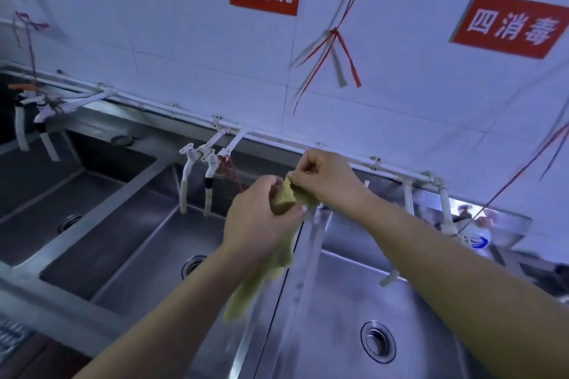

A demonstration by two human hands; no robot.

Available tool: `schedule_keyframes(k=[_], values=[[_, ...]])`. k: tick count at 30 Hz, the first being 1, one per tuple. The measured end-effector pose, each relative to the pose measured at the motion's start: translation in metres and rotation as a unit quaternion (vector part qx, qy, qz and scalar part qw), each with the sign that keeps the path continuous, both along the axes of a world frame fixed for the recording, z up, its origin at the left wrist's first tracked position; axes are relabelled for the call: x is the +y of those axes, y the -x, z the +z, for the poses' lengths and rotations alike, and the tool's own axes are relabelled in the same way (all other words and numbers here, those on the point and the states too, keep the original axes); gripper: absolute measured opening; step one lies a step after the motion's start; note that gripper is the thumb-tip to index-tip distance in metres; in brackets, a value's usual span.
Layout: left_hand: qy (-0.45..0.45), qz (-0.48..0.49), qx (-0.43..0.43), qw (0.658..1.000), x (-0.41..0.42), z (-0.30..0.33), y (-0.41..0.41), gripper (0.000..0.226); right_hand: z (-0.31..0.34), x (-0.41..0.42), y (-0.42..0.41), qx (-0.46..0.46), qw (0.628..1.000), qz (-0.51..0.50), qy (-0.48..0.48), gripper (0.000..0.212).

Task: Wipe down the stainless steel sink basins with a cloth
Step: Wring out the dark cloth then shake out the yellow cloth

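A yellow-green cloth (286,197) is held in the air above the divider between two stainless steel basins. My left hand (255,218) grips its upper part from the left, fingers curled round it. My right hand (326,178) pinches the cloth's top corner from the right. The rest of the cloth (246,295) hangs down below my left wrist, partly hidden by my forearm. The middle basin (144,243) lies below left with a round drain (192,264). The right basin (338,292) lies below right with its own drain (378,341).
White plastic taps (197,169) hang over the middle basin's back; more taps (34,120) at the far left over a third basin (40,191). A white pipe (277,138) runs along the tiled wall with red signs and hanging red strings. More taps (443,209) at right.
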State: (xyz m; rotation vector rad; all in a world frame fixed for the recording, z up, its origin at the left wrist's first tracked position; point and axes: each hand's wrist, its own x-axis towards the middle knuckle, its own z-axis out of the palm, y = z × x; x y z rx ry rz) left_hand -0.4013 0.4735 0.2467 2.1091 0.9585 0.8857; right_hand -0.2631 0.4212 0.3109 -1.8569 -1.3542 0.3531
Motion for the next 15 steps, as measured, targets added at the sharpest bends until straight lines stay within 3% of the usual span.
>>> schedule_keyframes(k=[6,9,15], values=[[-0.102,0.035,0.108,0.988,-0.057,-0.015,0.006,0.015,-0.027,-0.064,0.000,0.022,0.999,0.024,0.022,0.019],[-0.122,0.052,0.163,0.978,-0.073,-0.027,0.023,0.014,-0.034,-0.087,0.003,0.047,0.998,0.034,0.028,0.018],[0.014,0.087,0.270,0.959,-0.086,-0.057,0.079,0.019,-0.050,-0.120,0.011,0.077,0.994,0.064,0.036,0.014]])
